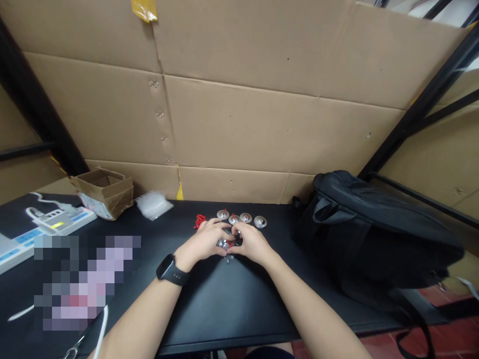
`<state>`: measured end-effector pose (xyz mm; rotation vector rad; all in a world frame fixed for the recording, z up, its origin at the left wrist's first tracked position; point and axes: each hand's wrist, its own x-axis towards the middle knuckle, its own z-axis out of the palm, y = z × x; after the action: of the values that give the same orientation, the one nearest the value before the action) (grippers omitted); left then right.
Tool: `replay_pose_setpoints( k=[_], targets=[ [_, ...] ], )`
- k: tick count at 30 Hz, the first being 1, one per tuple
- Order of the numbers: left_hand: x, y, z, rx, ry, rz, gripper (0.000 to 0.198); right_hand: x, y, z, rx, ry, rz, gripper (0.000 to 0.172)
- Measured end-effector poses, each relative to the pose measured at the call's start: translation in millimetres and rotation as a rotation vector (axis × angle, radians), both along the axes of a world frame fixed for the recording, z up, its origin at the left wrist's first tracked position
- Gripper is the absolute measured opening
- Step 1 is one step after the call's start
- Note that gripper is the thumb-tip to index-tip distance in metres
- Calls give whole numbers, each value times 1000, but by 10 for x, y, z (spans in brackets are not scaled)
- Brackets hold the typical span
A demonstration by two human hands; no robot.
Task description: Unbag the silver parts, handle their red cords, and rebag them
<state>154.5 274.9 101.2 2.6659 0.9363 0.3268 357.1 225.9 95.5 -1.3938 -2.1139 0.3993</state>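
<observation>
My left hand, with a black watch on its wrist, meets my right hand over the middle of the black tabletop. The fingers and thumbs of both hands curl around a small shiny silver metal piece with a bit of red by it. My fingers cover part of it, so its full shape is hidden. Just beyond my hands lie several silver domed discs, like small finger cymbals; the rightmost disc lies apart from the others. Some have red cord on them. A bunch of red cords lies beside my left hand.
A black bag takes up the table's right side. To the left are an open cardboard box, a clear plastic packet and a white power strip with cables. Cardboard panels stand along the back. A blurred-out patch covers something at left.
</observation>
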Motion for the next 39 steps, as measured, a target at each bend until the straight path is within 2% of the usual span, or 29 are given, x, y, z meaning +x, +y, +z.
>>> replay_pose_setpoints(
  k=[2,5,8,11,15,21,30,35,37,39],
  targets=[
    [-42,11,29,20,-9,44,59,-43,-14,15,-26,-15,-41,50],
    [-144,42,82,13,-30,177,77,-56,-19,3,-65,5,-51,55],
    [-231,81,119,-32,-5,245,61,-20,-12,-35,-82,61,-7,51],
    [-247,106,120,-52,24,194,45,21,0,-65,-101,104,12,45],
    [-186,109,68,-54,15,121,52,34,9,-72,-94,106,-14,44],
    [-127,115,-29,-55,11,89,59,-7,26,-82,-62,86,-79,51],
    [-132,92,61,0,-21,14,50,-133,74,-101,-14,16,-221,59],
    [-116,96,92,-90,-105,-76,54,-214,100,-66,31,-83,-336,57],
    [-93,94,86,-135,-181,-107,54,-193,108,-73,24,-79,-311,55],
    [-76,101,66,-94,-254,-63,50,-146,115,-100,-4,-31,-255,53]
  ],
)
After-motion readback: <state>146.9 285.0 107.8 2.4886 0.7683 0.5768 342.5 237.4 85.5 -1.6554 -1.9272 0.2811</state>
